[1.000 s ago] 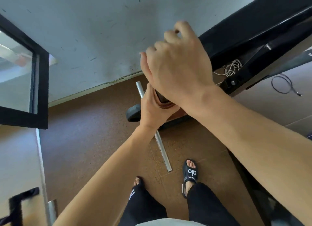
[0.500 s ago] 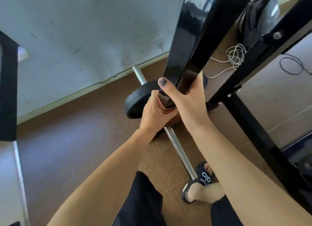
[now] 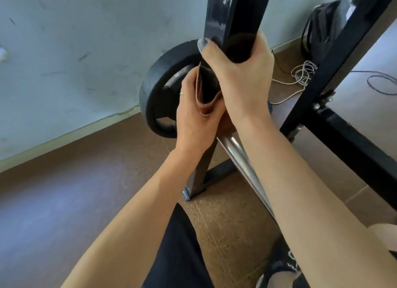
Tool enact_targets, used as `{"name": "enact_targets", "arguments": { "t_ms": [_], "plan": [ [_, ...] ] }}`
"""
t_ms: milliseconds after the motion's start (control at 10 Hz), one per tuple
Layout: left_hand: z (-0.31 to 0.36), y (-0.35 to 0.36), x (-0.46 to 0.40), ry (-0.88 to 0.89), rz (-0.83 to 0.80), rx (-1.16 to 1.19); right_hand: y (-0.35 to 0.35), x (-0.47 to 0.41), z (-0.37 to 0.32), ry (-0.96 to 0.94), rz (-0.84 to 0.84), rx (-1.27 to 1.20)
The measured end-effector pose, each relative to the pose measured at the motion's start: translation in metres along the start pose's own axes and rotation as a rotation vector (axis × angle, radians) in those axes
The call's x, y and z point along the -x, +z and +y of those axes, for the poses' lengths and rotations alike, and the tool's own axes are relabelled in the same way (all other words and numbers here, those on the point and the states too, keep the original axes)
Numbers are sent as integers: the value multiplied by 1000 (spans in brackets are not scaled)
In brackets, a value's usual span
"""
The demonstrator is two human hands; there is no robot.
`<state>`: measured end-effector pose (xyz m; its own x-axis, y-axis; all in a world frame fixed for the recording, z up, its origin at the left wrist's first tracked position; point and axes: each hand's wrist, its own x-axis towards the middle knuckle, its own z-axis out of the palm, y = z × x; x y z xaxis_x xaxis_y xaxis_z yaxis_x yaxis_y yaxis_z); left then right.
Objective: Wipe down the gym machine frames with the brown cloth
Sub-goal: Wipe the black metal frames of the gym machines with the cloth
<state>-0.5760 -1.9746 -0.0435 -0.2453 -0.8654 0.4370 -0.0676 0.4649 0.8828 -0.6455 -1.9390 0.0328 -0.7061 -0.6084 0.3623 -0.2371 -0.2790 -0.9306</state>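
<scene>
A glossy black upright post [image 3: 233, 10] of the gym machine frame rises through the middle of the view. The brown cloth [image 3: 205, 104] is wrapped around the post low down. My left hand [image 3: 193, 120] presses the cloth against the post from the left. My right hand [image 3: 240, 79] grips the post just above, thumb across the front, with cloth under the palm. The post's foot [image 3: 196, 185] stands on the brown floor below my hands.
A black weight plate [image 3: 160, 94] on a chrome bar [image 3: 242, 158] lies behind the post near the pale wall. Another black frame bar [image 3: 335, 57] slants at right. A white cable coil [image 3: 304, 72] and dark bag [image 3: 322, 29] lie at the back right. My legs are below.
The view has dropped and moved closer to the post. Both hands stay on the cloth, now lower on the upright; my right hand shifted from covering the top to gripping the post's side.
</scene>
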Motion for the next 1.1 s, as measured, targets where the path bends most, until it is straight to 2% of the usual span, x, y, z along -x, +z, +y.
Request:
{"name": "enact_targets", "arguments": {
  "t_ms": [300, 500, 600, 700, 800, 900, 1000, 1100],
  "plan": [
    [-56, -16, 21, 302, 24, -25, 16, -7, 17, -57, 85, -5],
    [-80, -25, 38, 303, -6, -101, 18, -1, 26, -161, 149, 115],
    [-112, -29, 68, 97, -67, -170, 20, -4, 34, -174, 172, 101],
    [-122, -25, 72, -160, -82, -103, 26, -2, 39, -221, 199, 143],
    [-116, -22, 73, -115, -147, -80, 26, 36, 48, -277, 358, 319],
    [-124, -19, 78, -124, -157, -90, 8, 118, 70, -348, 325, 366],
    [-137, -16, 78, -91, -97, -127, -18, 182, 114, -162, 36, 420],
    [-151, -16, 80, -38, -110, -149, -29, 183, 149, 175, -116, 461]
  ]
}}
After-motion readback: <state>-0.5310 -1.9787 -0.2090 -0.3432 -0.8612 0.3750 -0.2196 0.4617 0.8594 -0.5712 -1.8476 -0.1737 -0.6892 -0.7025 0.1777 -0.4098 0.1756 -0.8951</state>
